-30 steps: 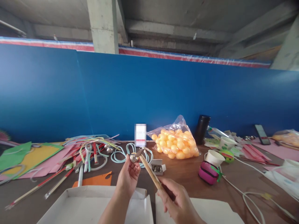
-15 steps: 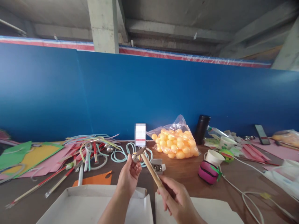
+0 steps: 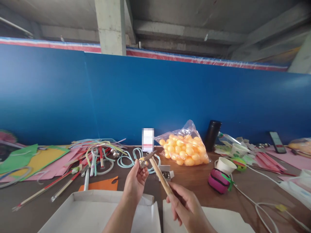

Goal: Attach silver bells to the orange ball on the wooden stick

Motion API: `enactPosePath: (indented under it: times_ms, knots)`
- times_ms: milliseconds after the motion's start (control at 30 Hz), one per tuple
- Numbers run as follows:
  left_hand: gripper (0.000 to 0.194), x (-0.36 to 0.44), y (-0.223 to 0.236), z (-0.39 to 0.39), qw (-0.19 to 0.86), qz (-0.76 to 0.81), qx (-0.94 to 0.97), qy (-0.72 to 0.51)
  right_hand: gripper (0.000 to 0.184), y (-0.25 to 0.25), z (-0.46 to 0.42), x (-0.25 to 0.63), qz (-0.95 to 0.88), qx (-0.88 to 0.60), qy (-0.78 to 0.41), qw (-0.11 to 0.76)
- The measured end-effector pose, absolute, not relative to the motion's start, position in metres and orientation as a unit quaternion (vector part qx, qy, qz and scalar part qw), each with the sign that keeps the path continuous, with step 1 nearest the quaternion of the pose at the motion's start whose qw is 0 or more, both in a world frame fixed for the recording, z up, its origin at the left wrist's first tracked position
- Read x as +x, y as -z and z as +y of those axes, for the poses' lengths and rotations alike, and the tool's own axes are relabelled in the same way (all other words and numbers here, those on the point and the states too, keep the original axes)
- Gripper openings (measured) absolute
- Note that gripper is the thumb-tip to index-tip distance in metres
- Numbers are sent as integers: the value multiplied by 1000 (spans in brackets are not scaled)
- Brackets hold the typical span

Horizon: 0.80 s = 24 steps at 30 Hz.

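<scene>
Between the fingertips of my left hand (image 3: 134, 183) is a small orange ball (image 3: 143, 163), its near side covered in shiny silver studs. My right hand (image 3: 185, 203) wraps round the wooden handle of a hammer (image 3: 160, 178). The dark hammer head (image 3: 150, 155) lies against or just over the ball's upper right; whether it touches, I cannot tell. Just behind the handle sits a small open box (image 3: 170, 169) of tiny metal pieces.
A clear bag of orange balls (image 3: 183, 150) stands behind my hands. Pale blue tubing (image 3: 125, 161) and striped sticks (image 3: 63, 189) lie left. A white box lid (image 3: 97, 210) is in front. On the right are a magenta pouch (image 3: 218, 181), paper cup (image 3: 225, 165) and black bottle (image 3: 213, 136).
The hammer and ball have shifted slightly right together. More silver faces the camera low on the ball, which seems turned a little. The whole view has also swung slightly left.
</scene>
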<state>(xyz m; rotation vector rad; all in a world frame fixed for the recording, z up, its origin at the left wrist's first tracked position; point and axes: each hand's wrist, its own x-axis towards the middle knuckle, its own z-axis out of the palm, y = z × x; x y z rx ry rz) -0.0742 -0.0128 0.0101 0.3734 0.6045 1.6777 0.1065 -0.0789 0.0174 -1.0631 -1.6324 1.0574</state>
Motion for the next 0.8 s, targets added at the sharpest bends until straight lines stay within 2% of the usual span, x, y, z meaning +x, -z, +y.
enactPosePath:
  times_ms: [300,467,800]
  knots:
    - [18,-74,-9,-12,605,263,175,-730,54,-14,-78,107,-653,-426,-428,457]
    - [29,-76,-4,-9,600,252,187,-736,51,-15,-79,107,-668,-432,-423,434]
    - [39,-76,0,-8,593,248,220,-734,50,-16,-80,106,-674,-427,-424,429]
